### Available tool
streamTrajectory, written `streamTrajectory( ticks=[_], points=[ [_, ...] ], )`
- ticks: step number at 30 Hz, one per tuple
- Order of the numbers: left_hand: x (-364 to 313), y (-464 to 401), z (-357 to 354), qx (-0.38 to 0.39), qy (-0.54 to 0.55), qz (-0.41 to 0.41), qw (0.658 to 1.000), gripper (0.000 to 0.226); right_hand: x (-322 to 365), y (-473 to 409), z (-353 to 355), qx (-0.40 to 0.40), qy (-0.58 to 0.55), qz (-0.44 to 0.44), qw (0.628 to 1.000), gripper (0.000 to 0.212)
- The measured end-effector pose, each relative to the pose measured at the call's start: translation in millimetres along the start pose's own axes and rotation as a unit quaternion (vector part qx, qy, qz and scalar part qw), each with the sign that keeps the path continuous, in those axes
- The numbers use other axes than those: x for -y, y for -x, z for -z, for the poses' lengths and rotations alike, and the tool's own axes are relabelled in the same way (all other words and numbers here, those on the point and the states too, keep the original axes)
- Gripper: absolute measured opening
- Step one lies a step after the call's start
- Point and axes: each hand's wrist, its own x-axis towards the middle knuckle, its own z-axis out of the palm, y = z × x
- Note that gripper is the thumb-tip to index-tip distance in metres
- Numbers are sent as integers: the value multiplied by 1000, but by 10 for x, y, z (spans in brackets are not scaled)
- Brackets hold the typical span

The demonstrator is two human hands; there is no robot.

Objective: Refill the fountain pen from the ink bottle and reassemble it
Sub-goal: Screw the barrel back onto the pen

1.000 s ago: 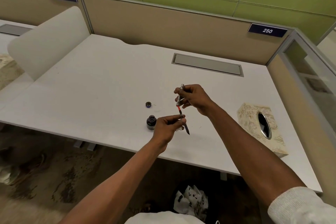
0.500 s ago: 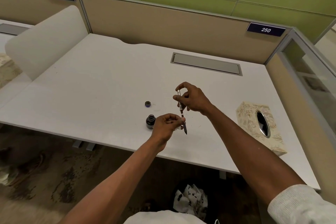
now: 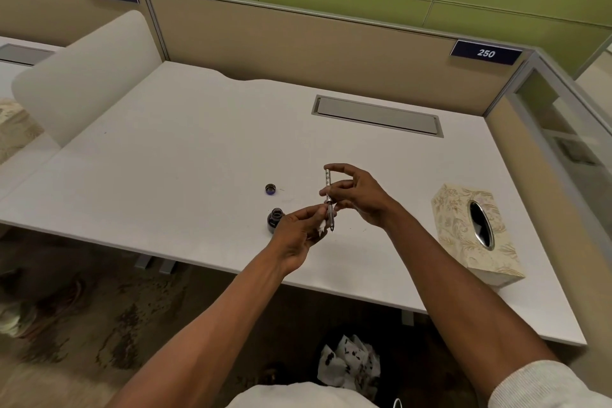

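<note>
Head view looks down on a white surface [image 3: 198, 149] inside a cubicle, with both bare forearms reaching in from the bottom edge. The pen [image 3: 329, 200] is held nearly upright above the surface, nib end down, between the two hands. The right hand [image 3: 359, 197] pinches its upper, silvery part — thumb and forefinger closed on the barrel, another finger curled over the top end. The left hand [image 3: 303, 228] grips the lower section near the nib, fingers [image 3: 318, 210] closed around it together with a small scrap of white tissue [image 3: 322, 227] that shows at the fingertips. Whether the two halves of the pen are fully joined cannot be told at this size.

The ink bottle [image 3: 275, 219] stands open on the surface just left of the left hand, dark ink visible through the glass. Its cap [image 3: 270, 189] lies apart from it, a little farther back, opening up. A patterned tissue box [image 3: 470, 232] sits near the right edge of the surface, well apart from the hands. A grey cable tray lid [image 3: 377, 116] is set into the surface toward the back. Below the front edge — on the floor — a bin [image 3: 347, 364] holds crumpled, ink-spotted paper.
</note>
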Motion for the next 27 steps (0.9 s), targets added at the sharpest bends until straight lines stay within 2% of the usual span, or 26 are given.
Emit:
streamTrajectory(
  ticks=[8,12,18,27],
  points=[
    [16,-7,-29,2,-47,25,999,21,-78,43,5,-12,-24,-5,1000,53],
    [25,-37,-20,-19,-30,20,999,20,-119,54,-9,-7,-41,-17,999,43],
    [46,-70,20,-33,-32,17,999,38,-149,87,3,4,-64,-14,998,43],
    [102,-84,6,-33,-45,20,998,34,-172,105,8,-21,-82,-20,996,39]
  ],
)
